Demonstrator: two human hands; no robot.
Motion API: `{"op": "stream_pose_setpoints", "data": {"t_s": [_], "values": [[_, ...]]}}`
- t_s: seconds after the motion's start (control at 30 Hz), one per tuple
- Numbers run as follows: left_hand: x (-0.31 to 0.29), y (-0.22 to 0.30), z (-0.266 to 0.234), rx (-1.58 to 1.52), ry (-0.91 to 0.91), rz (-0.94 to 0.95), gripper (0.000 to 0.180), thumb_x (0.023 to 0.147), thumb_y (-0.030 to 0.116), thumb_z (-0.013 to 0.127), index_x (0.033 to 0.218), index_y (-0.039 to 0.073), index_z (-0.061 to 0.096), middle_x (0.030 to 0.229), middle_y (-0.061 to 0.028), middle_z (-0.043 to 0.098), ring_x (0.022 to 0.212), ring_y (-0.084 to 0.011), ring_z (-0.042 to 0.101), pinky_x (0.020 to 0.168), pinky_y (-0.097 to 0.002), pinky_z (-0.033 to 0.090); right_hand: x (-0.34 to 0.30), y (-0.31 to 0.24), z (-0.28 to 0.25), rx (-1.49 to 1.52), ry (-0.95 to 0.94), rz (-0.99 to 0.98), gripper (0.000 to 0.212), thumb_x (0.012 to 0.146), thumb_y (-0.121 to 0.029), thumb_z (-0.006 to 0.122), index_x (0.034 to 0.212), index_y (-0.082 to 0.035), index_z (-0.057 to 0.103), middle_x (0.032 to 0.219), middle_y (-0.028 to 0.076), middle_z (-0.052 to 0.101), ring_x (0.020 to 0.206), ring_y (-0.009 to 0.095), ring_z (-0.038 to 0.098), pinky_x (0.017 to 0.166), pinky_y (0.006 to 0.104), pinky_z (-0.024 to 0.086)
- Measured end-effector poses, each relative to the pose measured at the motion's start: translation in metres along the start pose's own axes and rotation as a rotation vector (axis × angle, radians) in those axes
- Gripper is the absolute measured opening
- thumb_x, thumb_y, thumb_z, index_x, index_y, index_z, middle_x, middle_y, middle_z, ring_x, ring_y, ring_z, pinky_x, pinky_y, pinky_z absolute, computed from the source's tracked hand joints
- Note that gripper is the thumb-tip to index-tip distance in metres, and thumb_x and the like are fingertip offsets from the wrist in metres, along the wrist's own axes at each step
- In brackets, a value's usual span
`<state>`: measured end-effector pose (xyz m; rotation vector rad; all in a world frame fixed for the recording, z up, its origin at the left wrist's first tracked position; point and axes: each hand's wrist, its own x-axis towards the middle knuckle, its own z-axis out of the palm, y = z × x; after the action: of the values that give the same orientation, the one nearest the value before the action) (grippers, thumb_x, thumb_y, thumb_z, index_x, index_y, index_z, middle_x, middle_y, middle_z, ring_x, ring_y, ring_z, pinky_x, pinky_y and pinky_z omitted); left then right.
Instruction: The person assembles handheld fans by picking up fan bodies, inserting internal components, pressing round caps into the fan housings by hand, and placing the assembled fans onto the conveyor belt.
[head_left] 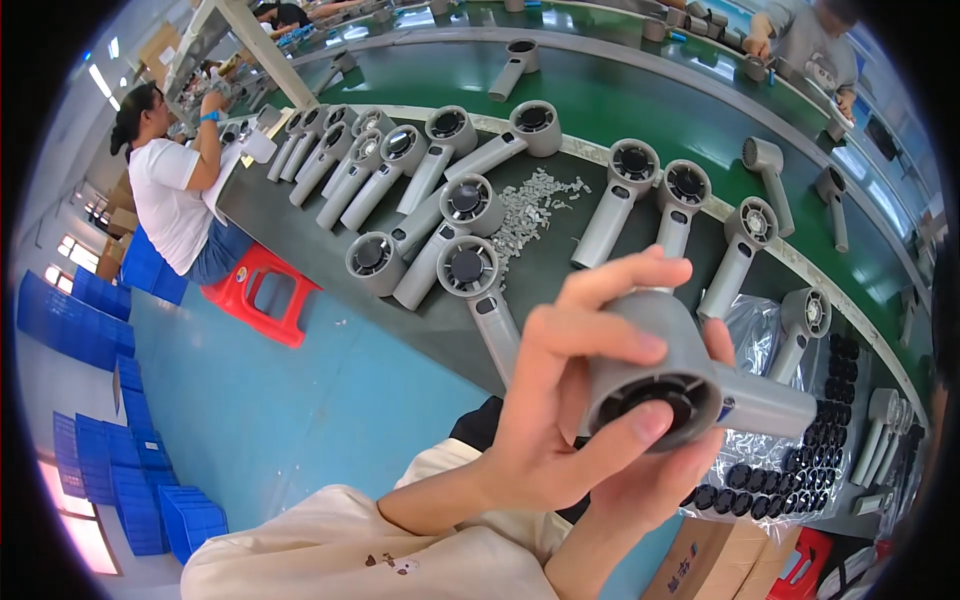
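A grey handheld fan [765,402] is held up close in front of me, its round head toward the left and its handle pointing right. My left hand [560,400] wraps round the head, with the thumb pressed on the black centre of the open face and the fingers over the top. Beneath and behind the head, my right hand [650,485] grips the same fan; most of its fingers are hidden. Just beyond lie more grey fans [468,268] on the dark worktable [330,262], beside a pile of small pale pieces [522,215].
Round black parts [740,476] lie in rows on clear plastic at the right. A green conveyor [420,75] carrying fans runs along the table's far side. One co-worker [175,170] sits at the left near a red stool [262,295]; blue crates [140,500] stand beyond.
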<state>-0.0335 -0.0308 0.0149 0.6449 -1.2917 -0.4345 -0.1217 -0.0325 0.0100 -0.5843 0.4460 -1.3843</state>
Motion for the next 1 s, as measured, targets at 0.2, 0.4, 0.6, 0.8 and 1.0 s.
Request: {"op": "stream_pose_setpoints", "data": {"t_s": [0.2, 0.4, 0.6, 0.8, 1.0], "values": [[-0.009, -0.002, 0.030, -0.098, 0.175, 0.051, 0.028, 0.088, 0.023, 0.057, 0.105, 0.009, 0.041, 0.120, -0.0413, 0.039, 0.101, -0.0431, 0.056, 0.094, -0.0528, 0.040, -0.004, 0.008, -0.005, -0.107, 0.008, -0.147, 0.091, 0.067, -0.044, 0.080, 0.134, -0.002, 0.036, 0.120, 0.022, 0.050, 0.106, 0.027, 0.053, 0.087, 0.0375, 0.047], [-0.007, -0.008, 0.031, 0.085, 0.159, 0.152, 0.026, 0.094, 0.033, 0.045, 0.100, 0.008, 0.049, 0.110, -0.0348, 0.045, 0.069, -0.0340, 0.062, 0.099, -0.0543, 0.037, -0.009, 0.025, -0.004, 0.076, 0.109, -0.218, 0.059, 0.083, -0.028, 0.063, 0.128, -0.002, 0.036, 0.112, 0.015, 0.051, 0.106, 0.015, 0.050, 0.095, 0.0276, 0.038], [-0.014, -0.011, 0.029, 0.100, 0.138, 0.155, 0.027, 0.089, 0.027, 0.053, 0.110, 0.011, 0.049, 0.112, -0.0278, 0.045, 0.082, -0.0362, 0.060, 0.091, -0.0572, 0.044, -0.010, 0.024, 0.003, -0.051, 0.128, -0.273, 0.060, 0.080, -0.027, 0.065, 0.127, -0.002, 0.036, 0.113, 0.017, 0.051, 0.106, 0.019, 0.050, 0.094, 0.0311, 0.040], [-0.009, -0.026, 0.004, 0.225, -0.133, 0.094, 0.060, 0.080, 0.022, 0.069, 0.132, 0.014, 0.041, 0.122, -0.0194, 0.043, 0.101, -0.0402, 0.053, 0.084, -0.0521, 0.049, 0.000, 0.009, -0.008, -0.214, 0.132, -0.210, 0.083, 0.070, -0.038, 0.077, 0.129, 0.003, 0.036, 0.120, 0.022, 0.049, 0.108, 0.028, 0.051, 0.095, 0.0396, 0.042], [-0.005, 0.002, 0.021, 0.206, -0.115, -0.169, 0.076, 0.069, 0.016, 0.079, 0.130, -0.003, 0.038, 0.130, -0.0260, 0.044, 0.118, -0.0366, 0.049, 0.096, -0.0449, 0.040, -0.002, -0.008, 0.006, 0.022, 0.217, -0.066, 0.077, 0.083, -0.057, 0.054, 0.134, -0.003, 0.035, 0.134, 0.020, 0.042, 0.120, 0.030, 0.045, 0.102, 0.0415, 0.036]]}}
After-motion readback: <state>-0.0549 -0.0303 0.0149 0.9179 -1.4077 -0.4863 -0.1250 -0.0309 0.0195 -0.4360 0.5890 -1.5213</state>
